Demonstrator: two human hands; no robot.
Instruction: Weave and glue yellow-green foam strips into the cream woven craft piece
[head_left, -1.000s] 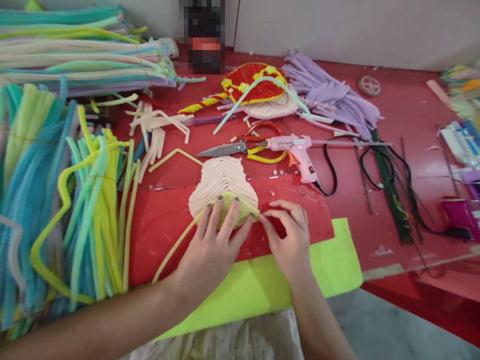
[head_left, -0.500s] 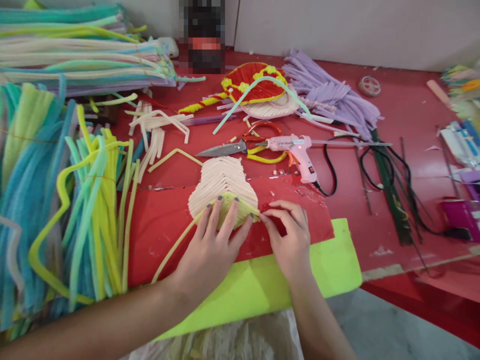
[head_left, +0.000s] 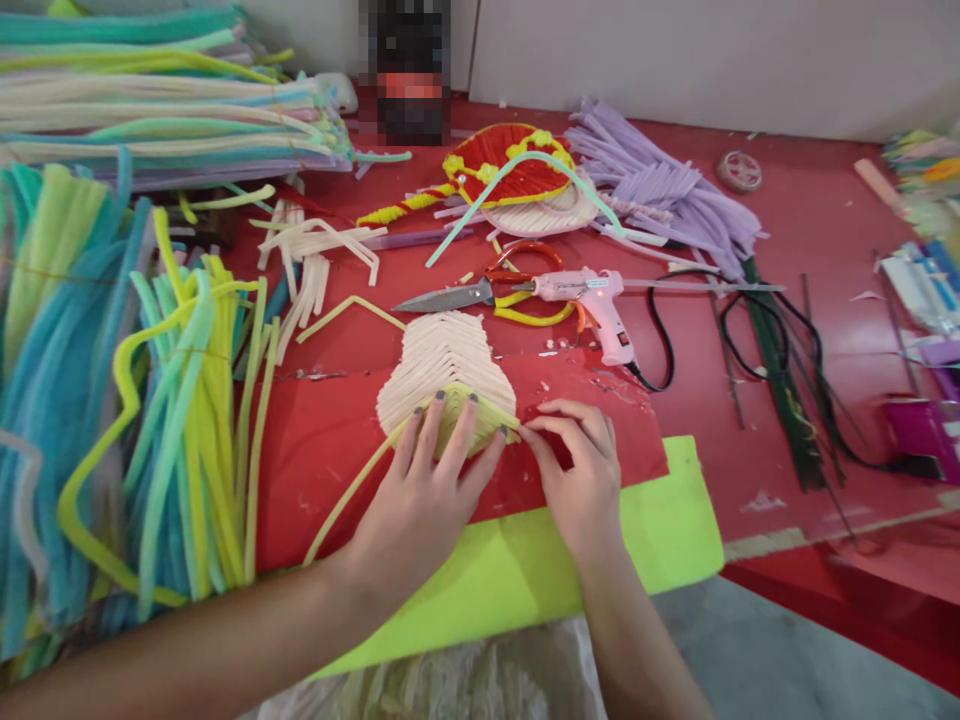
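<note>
A cream piece made of rows of pipe cleaners (head_left: 448,350) lies on a red board (head_left: 322,500), its lower part covered by yellow-green rows (head_left: 469,405). My left hand (head_left: 427,490) presses flat on those rows with fingers spread. From its left side a yellow-green pipe cleaner (head_left: 346,495) runs down toward the forearm. My right hand (head_left: 577,470) pinches the right end of the yellow-green strip with thumb and index finger. Above the piece are scissors (head_left: 450,297) and a pink glue gun (head_left: 600,300) with a stick in it.
Bundles of coloured pipe cleaners (head_left: 67,350) fill the left side. A red and yellow piece (head_left: 510,165) and a lilac bundle (head_left: 675,195) lie at the back. Black cable (head_left: 664,350) and dark rods are at right; a lime sheet (head_left: 487,590) lies under the board.
</note>
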